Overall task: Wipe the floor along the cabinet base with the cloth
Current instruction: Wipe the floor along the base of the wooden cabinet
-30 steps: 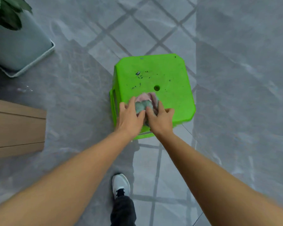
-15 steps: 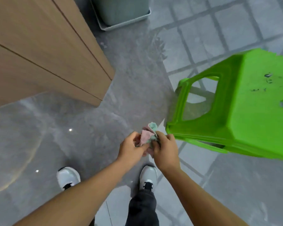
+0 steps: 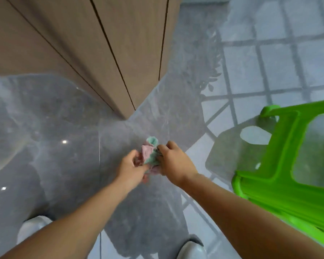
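A bunched pink and pale-green cloth (image 3: 150, 152) is held in the air between both my hands, above the grey floor (image 3: 64, 165). My left hand (image 3: 132, 170) grips its left side and my right hand (image 3: 173, 161) grips its right side. The wooden cabinet (image 3: 82, 43) stands ahead and to the left, its bottom corner meeting the floor just beyond the cloth. Part of the cloth is hidden behind my fingers.
A green plastic stool (image 3: 288, 165) stands close on the right. My two white shoes (image 3: 33, 230) (image 3: 192, 249) show at the bottom. A planter's edge (image 3: 204, 0) sits at the top, beside the cabinet. Glossy grey floor stretches left of my arms.
The cloth came off the stool top, held in both hands. My view turned left, so the cabinet fills the upper left and the stool slid to the right edge.
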Available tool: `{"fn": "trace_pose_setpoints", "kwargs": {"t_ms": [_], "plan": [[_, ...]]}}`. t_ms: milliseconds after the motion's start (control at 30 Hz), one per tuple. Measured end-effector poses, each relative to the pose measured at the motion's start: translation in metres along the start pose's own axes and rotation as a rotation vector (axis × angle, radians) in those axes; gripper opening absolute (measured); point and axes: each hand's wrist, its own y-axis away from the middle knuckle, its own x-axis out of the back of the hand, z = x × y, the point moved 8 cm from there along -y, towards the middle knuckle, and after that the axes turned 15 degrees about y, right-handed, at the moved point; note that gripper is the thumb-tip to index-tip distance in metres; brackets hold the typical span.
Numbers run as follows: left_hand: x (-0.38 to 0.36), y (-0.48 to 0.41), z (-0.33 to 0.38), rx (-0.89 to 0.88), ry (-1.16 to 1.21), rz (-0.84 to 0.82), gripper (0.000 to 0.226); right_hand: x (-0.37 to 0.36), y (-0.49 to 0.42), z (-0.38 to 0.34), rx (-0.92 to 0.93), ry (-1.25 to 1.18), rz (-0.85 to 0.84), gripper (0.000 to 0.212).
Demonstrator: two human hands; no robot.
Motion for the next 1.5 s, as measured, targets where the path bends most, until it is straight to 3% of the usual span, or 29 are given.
{"fn": "trace_pose_setpoints", "kwargs": {"t_ms": [133,233,300,333,367,400,467,533,633,733,900,967,1067,1200,1267,1367,1433,1500], "plan": [[-0.006,-0.093,0.045,-0.274,0.109,0.053,0.022,0.024,-0.103,0.028,0.064,0.07,0.242,0.022],[0.012,-0.125,0.068,-0.523,0.158,0.163,0.022,0.045,-0.156,0.045,0.071,0.086,0.383,0.039],[0.044,-0.117,0.056,-0.661,-0.001,0.312,0.016,0.055,-0.169,0.049,0.04,0.197,0.464,0.057],[0.06,-0.108,0.049,-0.722,-0.188,0.414,0.023,0.064,-0.166,0.051,0.016,0.237,0.537,0.06],[0.079,-0.101,0.035,-0.725,-0.374,0.519,0.044,0.068,-0.162,0.045,0.034,0.247,0.584,0.061],[0.098,-0.097,0.016,-0.645,-0.543,0.588,0.071,0.065,-0.158,0.037,0.074,0.232,0.591,0.063],[0.122,-0.099,-0.022,-0.413,-0.779,0.567,0.117,0.041,-0.157,0.019,0.112,0.221,0.509,0.072],[0.126,-0.103,-0.045,-0.324,-0.904,0.501,0.131,0.002,-0.164,-0.002,0.073,0.302,0.404,0.091],[0.123,-0.112,-0.046,-0.312,-0.928,0.494,0.132,-0.023,-0.17,-0.013,-0.029,0.343,0.42,0.102],[0.125,-0.111,-0.045,-0.248,-0.921,0.45,0.131,-0.013,-0.177,0.011,0.053,0.442,0.407,0.085],[0.124,-0.114,-0.043,-0.194,-0.908,0.401,0.133,0.069,-0.234,0.087,-0.396,0.278,0.436,0.081],[0.121,-0.112,-0.042,-0.177,-0.915,0.381,0.133,0.077,-0.245,0.083,-0.459,0.226,0.366,0.088],[0.119,-0.107,-0.04,-0.149,-0.909,0.348,0.134,0.046,-0.223,0.055,-0.345,0.275,0.32,0.097],[0.118,-0.105,-0.037,-0.104,-0.904,0.321,0.134,-0.051,-0.159,-0.027,0.079,0.291,0.207,0.105],[0.116,-0.103,-0.036,-0.081,-0.899,0.299,0.133,-0.075,-0.14,-0.048,0.202,0.307,0.189,0.1],[0.118,-0.105,-0.037,-0.048,-0.922,0.28,0.135,-0.058,-0.147,-0.026,0.341,0.386,0.289,0.084],[0.12,-0.108,-0.038,-0.023,-0.93,0.272,0.137,-0.027,-0.168,0.015,0.342,0.421,0.364,0.077],[0.121,-0.111,-0.041,-0.009,-0.942,0.269,0.139,0.022,-0.203,0.073,0.111,0.385,0.433,0.075]]}}
